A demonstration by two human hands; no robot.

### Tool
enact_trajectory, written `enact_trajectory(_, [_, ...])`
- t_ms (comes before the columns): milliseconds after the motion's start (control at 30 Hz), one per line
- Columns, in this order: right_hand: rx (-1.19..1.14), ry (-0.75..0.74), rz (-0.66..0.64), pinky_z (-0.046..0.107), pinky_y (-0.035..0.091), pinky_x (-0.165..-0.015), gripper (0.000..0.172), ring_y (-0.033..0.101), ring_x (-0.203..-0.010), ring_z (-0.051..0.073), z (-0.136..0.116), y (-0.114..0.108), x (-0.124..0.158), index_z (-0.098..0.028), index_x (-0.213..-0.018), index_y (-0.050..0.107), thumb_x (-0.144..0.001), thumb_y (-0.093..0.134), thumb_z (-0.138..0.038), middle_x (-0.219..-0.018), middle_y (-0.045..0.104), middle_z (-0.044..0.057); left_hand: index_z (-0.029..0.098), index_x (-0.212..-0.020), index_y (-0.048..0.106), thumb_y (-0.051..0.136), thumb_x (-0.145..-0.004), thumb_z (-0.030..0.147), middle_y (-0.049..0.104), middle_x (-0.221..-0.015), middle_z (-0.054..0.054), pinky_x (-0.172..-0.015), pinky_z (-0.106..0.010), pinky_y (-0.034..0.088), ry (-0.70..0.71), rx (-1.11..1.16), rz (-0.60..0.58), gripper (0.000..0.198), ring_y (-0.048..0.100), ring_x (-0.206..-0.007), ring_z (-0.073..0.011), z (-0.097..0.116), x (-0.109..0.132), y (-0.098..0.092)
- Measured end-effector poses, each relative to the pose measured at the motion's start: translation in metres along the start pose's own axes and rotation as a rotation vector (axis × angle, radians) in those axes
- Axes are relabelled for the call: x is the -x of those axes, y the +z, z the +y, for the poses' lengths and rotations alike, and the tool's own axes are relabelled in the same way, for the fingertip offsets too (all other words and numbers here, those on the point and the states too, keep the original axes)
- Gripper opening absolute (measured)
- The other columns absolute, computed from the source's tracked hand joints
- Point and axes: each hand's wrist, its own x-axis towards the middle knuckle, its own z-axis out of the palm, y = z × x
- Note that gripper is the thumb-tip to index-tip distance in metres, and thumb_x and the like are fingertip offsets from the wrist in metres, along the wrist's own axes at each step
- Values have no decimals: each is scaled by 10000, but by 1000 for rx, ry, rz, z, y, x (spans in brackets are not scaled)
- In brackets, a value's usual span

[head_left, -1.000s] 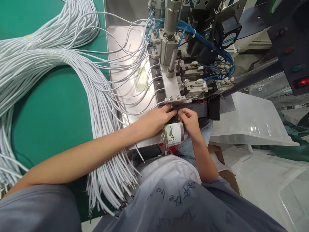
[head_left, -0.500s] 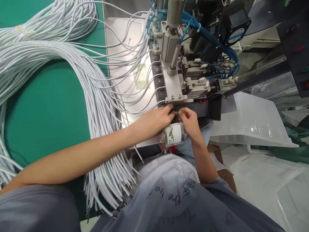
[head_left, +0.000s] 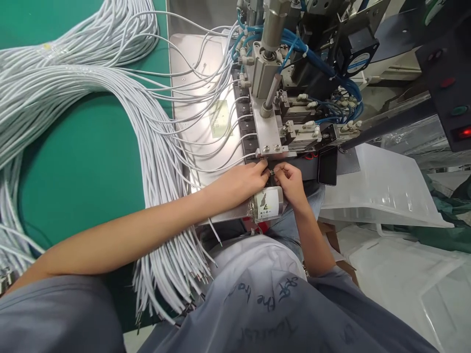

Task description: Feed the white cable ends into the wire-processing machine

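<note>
My left hand (head_left: 253,177) is at the front end of the machine (head_left: 265,125), its fingers bent and pressed together. What lies between them is hidden. Close beside it, my right hand (head_left: 290,182) pinches a small shiny metal piece (head_left: 272,172), which sits between the fingertips of both hands. The piece is too small to tell its kind. White cables (head_left: 228,159) run into a row of black blocks (head_left: 248,126) along the machine's left side. Just below my hands is a rounded part with a white label (head_left: 268,203).
A thick bundle of white cables (head_left: 127,110) curves over the green mat (head_left: 81,162) and passes under my left forearm. A phone (head_left: 327,166) lies right of the machine. Further right stand translucent plastic bins (head_left: 390,191). Blue air hoses (head_left: 320,59) loop over the machine.
The whole view has shifted slightly, so the machine and cables appear a little further right. Both hands stay together at the same spot. A red light on the right-hand panel is now visibly lit.
</note>
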Motion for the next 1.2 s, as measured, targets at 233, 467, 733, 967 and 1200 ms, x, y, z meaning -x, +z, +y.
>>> enact_trajectory(233, [24, -6, -79, 243, 261, -465, 401, 276, -479, 85, 10, 3, -2, -222, -621, 374, -771, 497, -573, -530, 304, -67, 75, -1010, 628, 419, -849, 69, 601, -916, -131, -620, -295, 453, -30, -34, 65, 264, 618, -771, -191, 2, 1, -1])
enact_trajectory(467, [134, -117, 17, 243, 273, -505, 315, 285, -521, 95, 11, -3, 0, -216, -633, 385, -837, 452, -447, -571, 311, -57, 115, -754, 655, 461, -782, 9, 612, -769, -121, -550, -297, 383, -195, -28, 31, 223, 589, -777, -226, 9, 13, -13])
enact_trajectory(733, [375, -189, 78, 262, 316, -523, 242, 420, -512, 124, -18, 37, 94, -206, -635, 538, -846, 472, -304, -536, 484, -17, 22, -1013, 588, 377, -811, -11, 620, -828, -173, -546, -292, 365, -438, -30, 39, 294, 616, -801, -258, 11, 9, -7])
enact_trajectory(967, [443, -65, -366, 249, 318, -529, 272, 474, -523, 124, -6, 85, 115, -195, -633, 589, -856, 458, -281, -575, 592, -5, 122, -911, 614, 427, -856, 114, 620, -819, -93, -497, -273, 317, 10, 52, 216, 195, 599, -727, -176, 23, 10, -5])
enact_trajectory(1200, [542, -193, -152, 253, 293, -466, 253, 432, -468, 117, -33, 25, 94, -174, -566, 598, -797, 527, -250, -494, 550, -10, 155, -819, 625, 324, -940, 280, 612, -688, -37, -491, -266, 313, 103, 213, 415, 347, 563, -642, -131, 28, 12, 1])
